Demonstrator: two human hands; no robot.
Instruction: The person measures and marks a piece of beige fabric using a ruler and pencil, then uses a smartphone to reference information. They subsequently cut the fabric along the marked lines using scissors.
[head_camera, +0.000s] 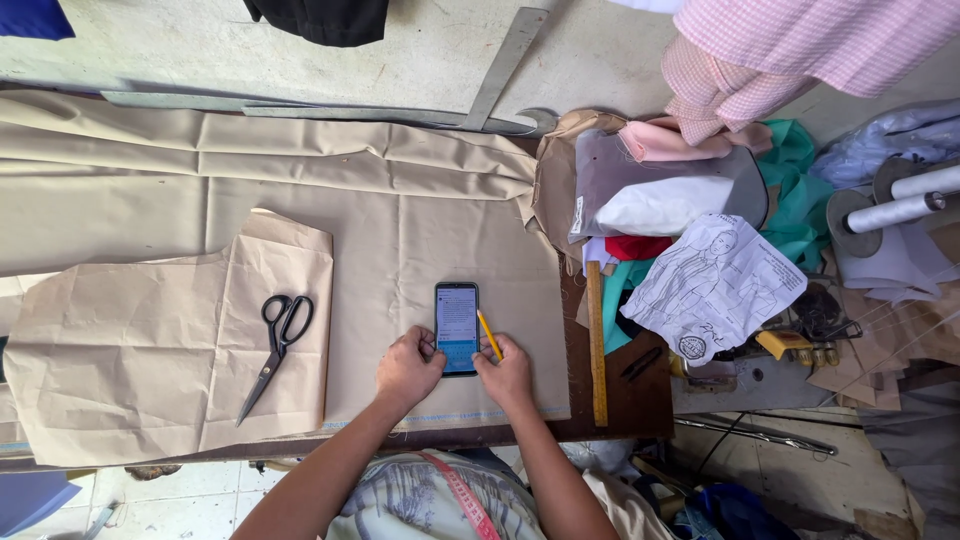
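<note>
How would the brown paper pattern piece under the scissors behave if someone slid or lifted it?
The brown paper pattern shows sharp creases, so it likely holds folds yet droops when lifted by one edge. The black-handled scissors lie on it, so a pull would probably drag them along or tear the sheet. It lies on smooth beige cloth, so it may slide easily.

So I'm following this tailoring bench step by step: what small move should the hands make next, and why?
Probably lift the right hand off the phone and bring its yellow pencil to the tan fabric. Both hands, left hand too, rest on the lit phone, while the paper pattern and scissors lie untouched to the left.
</note>
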